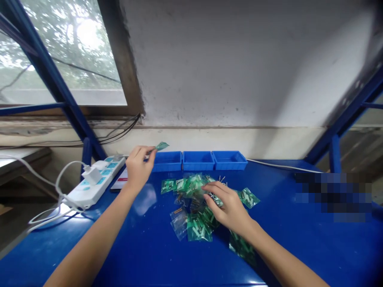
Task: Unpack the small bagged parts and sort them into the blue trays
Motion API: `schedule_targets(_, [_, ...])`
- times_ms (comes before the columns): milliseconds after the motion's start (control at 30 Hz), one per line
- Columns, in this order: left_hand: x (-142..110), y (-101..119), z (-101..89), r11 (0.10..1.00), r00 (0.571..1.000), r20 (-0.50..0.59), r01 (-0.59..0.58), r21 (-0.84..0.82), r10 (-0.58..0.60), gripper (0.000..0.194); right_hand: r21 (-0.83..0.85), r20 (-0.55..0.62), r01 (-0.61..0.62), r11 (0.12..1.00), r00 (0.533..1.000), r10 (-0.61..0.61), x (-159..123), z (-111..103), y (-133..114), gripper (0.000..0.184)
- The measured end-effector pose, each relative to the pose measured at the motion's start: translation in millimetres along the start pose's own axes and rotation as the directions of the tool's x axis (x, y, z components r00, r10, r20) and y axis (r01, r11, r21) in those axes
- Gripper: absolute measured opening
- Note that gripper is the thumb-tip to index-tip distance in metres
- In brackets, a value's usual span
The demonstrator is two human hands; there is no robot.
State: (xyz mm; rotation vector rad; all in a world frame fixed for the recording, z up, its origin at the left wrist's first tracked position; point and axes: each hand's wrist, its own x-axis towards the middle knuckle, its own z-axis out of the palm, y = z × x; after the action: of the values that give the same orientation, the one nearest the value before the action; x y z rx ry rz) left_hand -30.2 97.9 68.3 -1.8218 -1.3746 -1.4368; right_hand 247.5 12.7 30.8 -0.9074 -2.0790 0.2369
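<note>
My left hand (138,166) is raised near the left blue bin (167,161), pinching a small green packet (162,146) between thumb and fingertips just above that bin's left end. My right hand (226,203) rests on a heap of small clear bags with green contents (194,205) in the middle of the blue table (299,247), its fingers curled down onto the bags; what they grip, if anything, is hidden.
Three blue bins stand in a row at the table's back: left, middle (198,161), right (229,160). A white power strip (95,182) with a plugged charger and cable lies at the left. A wall and window are behind.
</note>
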Motion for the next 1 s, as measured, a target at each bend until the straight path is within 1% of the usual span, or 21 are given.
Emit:
schedule_targets(67, [7.4, -3.1, 6.9, 0.994, 0.999, 0.043, -0.026, 0.107, 0.021, 0.021, -0.013, -0.002, -0.026, 1.0, 1.0, 0.026, 1.0, -1.6, 2.0, 0.02])
schedule_targets(133, [3.8, -1.5, 14.5, 0.974, 0.983, 0.182, -0.071, 0.214, 0.031, 0.023, -0.022, 0.005, -0.053, 0.998, 0.999, 0.053, 2.0, -3.1, 4.0, 0.02])
schedule_targets(200, [-10.5, 3.3, 19.9, 0.959, 0.926, 0.374, -0.145, 0.244, 0.045, 0.026, -0.027, 0.012, -0.08, 0.996, 0.997, 0.08, 3.0, -4.6, 6.3, 0.021])
schedule_targets(267, [-30.7, 9.7, 21.1, 0.968, 0.851, 0.522, -0.178, 0.179, 0.06, 0.031, -0.022, 0.01, -0.109, 0.994, 0.994, 0.11, 3.6, -5.7, 8.8, 0.025])
schedule_targets(367, [-56.5, 17.4, 16.6, 0.994, 0.763, 0.646, -0.093, 0.064, 0.03, 0.037, 0.011, -0.019, -0.135, 0.991, 0.991, 0.135, 3.4, -5.7, 11.2, 0.034])
schedule_targets(400, [-61.3, 18.3, 14.4, 0.997, 0.726, 0.687, -0.063, 0.044, 0.015, 0.04, 0.028, -0.042, -0.133, 0.991, 0.99, 0.134, 2.9, -5.4, 11.4, 0.034])
schedule_targets(433, [-64.0, 17.9, 12.1, 0.999, 0.674, 0.739, -0.04, 0.025, 0.009, 0.043, 0.048, -0.081, -0.127, 0.991, 0.988, 0.131, 2.0, -5.0, 11.3, 0.034])
schedule_targets(500, [-64.8, 13.1, 7.9, 1.0, 0.535, 0.845, -0.018, 0.001, 0.009, 0.054, 0.104, -0.197, -0.104, 0.989, 0.973, 0.123, -0.3, -5.2, 10.1, 0.029])
schedule_targets(567, [-62.8, 4.5, 4.2, 1.0, 0.386, 0.922, -0.007, -0.02, 0.022, 0.063, 0.185, -0.324, -0.049, 0.981, 0.94, 0.108, -3.0, -6.9, 8.1, 0.026])
schedule_targets(600, [-61.9, -0.1, 2.9, 1.0, 0.337, 0.941, 0.003, -0.031, 0.028, 0.064, 0.219, -0.378, -0.012, 0.976, 0.921, 0.096, -4.0, -8.3, 7.1, 0.024])
schedule_targets(633, [-61.4, -4.1, 1.9, 0.999, 0.32, 0.947, 0.015, -0.037, 0.03, 0.062, 0.237, -0.419, 0.022, 0.971, 0.905, 0.081, -4.7, -9.9, 6.0, 0.024])
schedule_targets(667, [-61.2, -6.8, 1.6, 0.999, 0.335, 0.941, 0.024, -0.044, 0.033, 0.059, 0.237, -0.443, 0.044, 0.971, 0.894, 0.068, -4.8, -11.4, 5.1, 0.023])
schedule_targets(700, [-61.3, -7.8, 1.9, 0.998, 0.375, 0.926, 0.027, -0.056, 0.042, 0.056, 0.22, -0.451, 0.048, 0.974, 0.891, 0.058, -4.4, -12.5, 4.2, 0.023])
schedule_targets(733, [-61.6, -6.7, 2.5, 0.997, 0.432, 0.9, 0.021, -0.074, 0.058, 0.053, 0.191, -0.438, 0.038, 0.981, 0.897, 0.05, -3.5, -13.1, 3.7, 0.024])
schedule_targets(800, [-61.9, 1.8, 4.1, 0.992, 0.546, 0.831, -0.013, -0.125, 0.112, 0.046, 0.128, -0.36, -0.007, 0.992, 0.931, 0.053, -0.9, -12.2, 3.6, 0.024])
schedule_targets(833, [-61.6, 8.7, 4.3, 0.986, 0.585, 0.797, -0.031, -0.162, 0.149, 0.042, 0.103, -0.308, -0.032, 0.994, 0.949, 0.062, 0.4, -10.8, 4.1, 0.024])
schedule_targets(867, [-61.0, 16.7, 3.9, 0.978, 0.606, 0.773, -0.045, -0.203, 0.189, 0.037, 0.084, -0.256, -0.054, 0.995, 0.964, 0.074, 1.4, -8.7, 4.9, 0.024])
schedule_targets(900, [-60.1, 24.9, 2.9, 0.969, 0.61, 0.76, -0.052, -0.243, 0.223, 0.03, 0.069, -0.209, -0.071, 0.995, 0.974, 0.084, 2.1, -6.4, 5.9, 0.024])
schedule_targets(933, [-59.1, 32.8, 1.2, 0.959, 0.598, 0.761, -0.053, -0.277, 0.253, 0.024, 0.057, -0.169, -0.084, 0.995, 0.981, 0.093, 2.4, -4.1, 6.9, 0.024])
schedule_targets(967, [-58.3, 39.5, -0.7, 0.952, 0.571, 0.774, -0.049, -0.301, 0.274, 0.019, 0.048, -0.137, -0.093, 0.995, 0.986, 0.098, 2.4, -2.0, 7.8, 0.024])
schedule_targets(1000, [-57.7, 44.7, -2.6, 0.948, 0.529, 0.798, -0.043, -0.315, 0.289, 0.015, 0.04, -0.111, -0.098, 0.994, 0.989, 0.102, 2.2, -0.2, 8.5, 0.024])
